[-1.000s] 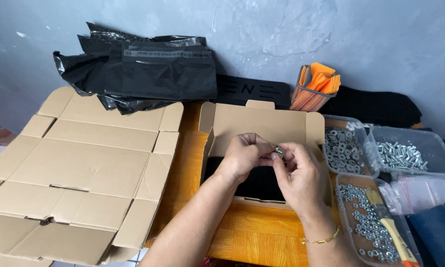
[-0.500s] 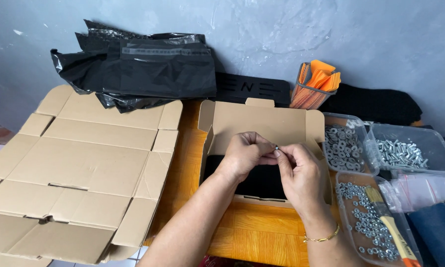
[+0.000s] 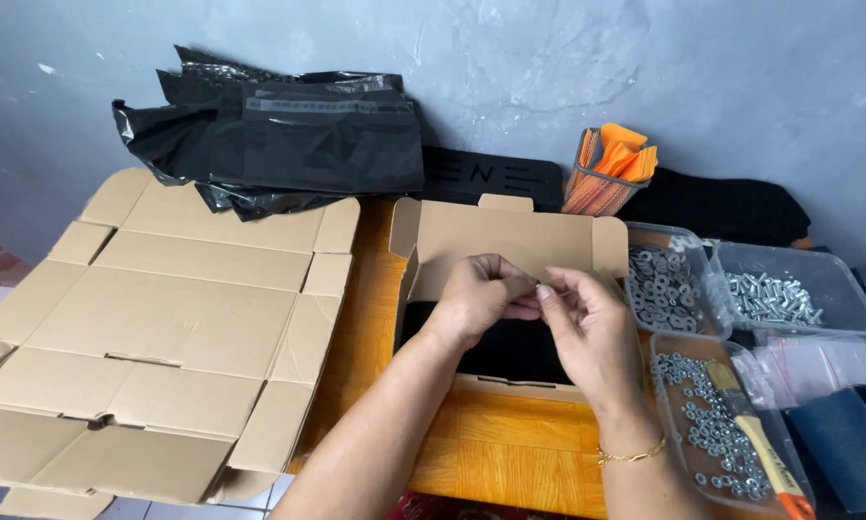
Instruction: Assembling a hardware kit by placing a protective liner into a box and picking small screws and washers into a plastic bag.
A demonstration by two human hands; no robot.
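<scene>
table: orange wooden table (image 3: 510, 453), bare along its near edge.
brush: wooden-handled brush (image 3: 756, 433) lying in a clear tub of nuts (image 3: 712, 424) at the near right corner.
bags: clear zip bags (image 3: 809, 366) just beside that tub, at the right edge.
right hand: right hand (image 3: 592, 332), gold bracelet (image 3: 630, 455) on the wrist, fingertips pinched on a small metal part (image 3: 538, 285).
left hand: left hand (image 3: 479, 294), curled, fingertips meeting the same part.
part: held between both hands, above the open small box (image 3: 505, 231) with black lining, mid-table.
flat cartons: flattened cardboard (image 3: 163, 318) over the left edge.
tubs: washers (image 3: 659, 284) and screws (image 3: 770, 297), right edge.
far edge: black plastic bags (image 3: 279, 130), cup of orange pieces (image 3: 608, 173).
</scene>
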